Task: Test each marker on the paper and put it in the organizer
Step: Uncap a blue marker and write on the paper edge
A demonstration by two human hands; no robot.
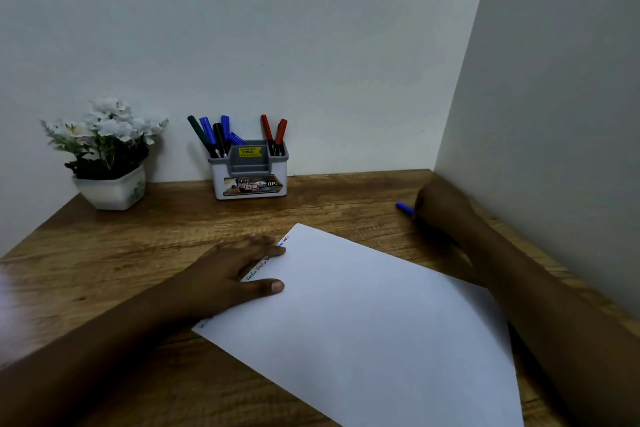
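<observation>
In the head view, a wood-grain brown bench (145, 246) fills the lower frame, with a white sheet of paper (374, 319) lying slanted across the lower middle. The left hand (235, 270) rests flat with fingers spread on the sheet's upper left edge, partly covering a line of small handwriting there. At right of centre, near the side wall, the right hand (440, 208) is curled around a blue marker (405, 208), only its blue end poking out to the left; the hand appears to pinch it against the bench, though the fingers are in shadow and I cannot tell the exact grip. In the upper middle, against the back wall, stands a white and grey plastic organizer (249, 170) with a yellow price sticker. I count seven markers in it: one green, three blue and one black in the left compartment, and two red in the right compartment; with the one in hand, eight. One sheet, one organizer, and one white pot of white artificial flowers (107, 156) at the upper left. As I judge it, the marker could slip from a shallow grip as it is lifted and roll along the bench, and the paper could skid if the left hand eases off.
</observation>
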